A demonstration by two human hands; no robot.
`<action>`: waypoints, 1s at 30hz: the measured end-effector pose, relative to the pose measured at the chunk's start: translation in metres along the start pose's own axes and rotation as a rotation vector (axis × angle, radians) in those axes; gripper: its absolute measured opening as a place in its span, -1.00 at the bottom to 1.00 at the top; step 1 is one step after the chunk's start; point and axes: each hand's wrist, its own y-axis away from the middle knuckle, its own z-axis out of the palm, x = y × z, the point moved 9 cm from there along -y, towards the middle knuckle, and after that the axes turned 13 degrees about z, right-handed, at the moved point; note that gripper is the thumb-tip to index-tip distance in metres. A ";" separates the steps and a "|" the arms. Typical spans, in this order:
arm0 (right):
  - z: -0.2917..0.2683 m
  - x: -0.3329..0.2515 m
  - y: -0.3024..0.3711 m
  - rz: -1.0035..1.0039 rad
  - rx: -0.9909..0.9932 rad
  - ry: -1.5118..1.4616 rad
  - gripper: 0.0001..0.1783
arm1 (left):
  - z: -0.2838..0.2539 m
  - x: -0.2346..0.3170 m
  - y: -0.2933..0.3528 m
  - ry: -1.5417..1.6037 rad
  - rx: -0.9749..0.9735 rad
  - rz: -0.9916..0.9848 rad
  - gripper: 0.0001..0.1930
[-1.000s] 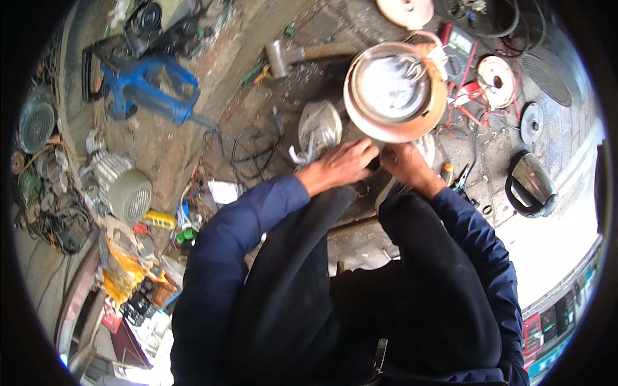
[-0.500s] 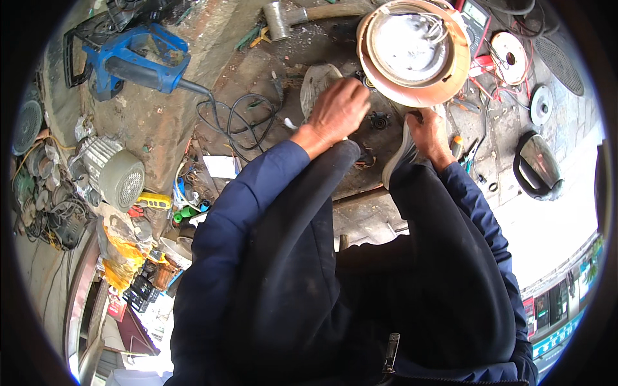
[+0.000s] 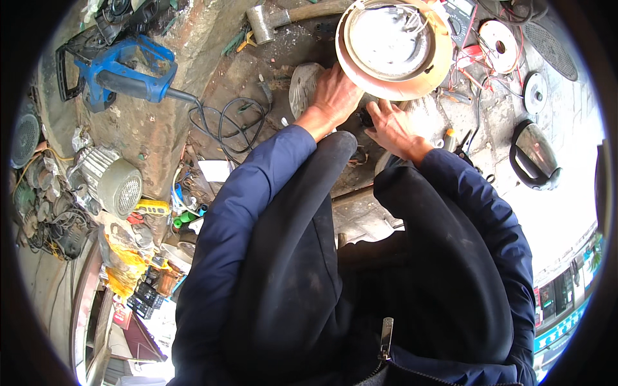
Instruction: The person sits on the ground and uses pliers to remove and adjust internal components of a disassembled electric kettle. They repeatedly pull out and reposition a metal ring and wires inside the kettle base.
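Observation:
My left hand [image 3: 335, 98] reaches forward beside the rim of a round peach-coloured appliance part [image 3: 444, 61], its fingers curled down and their tips hidden. What lies under those fingers I cannot make out. My right hand [image 3: 398, 132] is just below the same rim, palm down, with thumb and fingers apart. Its fingertips are at a small dark part [image 3: 365, 117] on the ground; whether they touch it is unclear. Inside the round part are a metal ring, a whitish surface and loose wires. Beside my left hand shows a pale shoe [image 3: 302, 87].
A hammer [image 3: 261, 26] lies at the back. A blue power tool [image 3: 132, 74] with a black cord [image 3: 225, 122] is at left, above a grey motor [image 3: 119, 183]. At right are a multimeter [image 3: 458, 16], a white disc [image 3: 499, 46] and a dark kettle [image 3: 535, 154].
My right hand has moved left and inward from beside my knee to the small dark part. My left hand has reached slightly farther forward. The whole view has shifted a little.

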 end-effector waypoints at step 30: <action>-0.052 0.371 0.153 0.854 0.561 -0.060 -0.40 | -0.197 0.046 0.032 0.306 0.182 -0.059 -0.41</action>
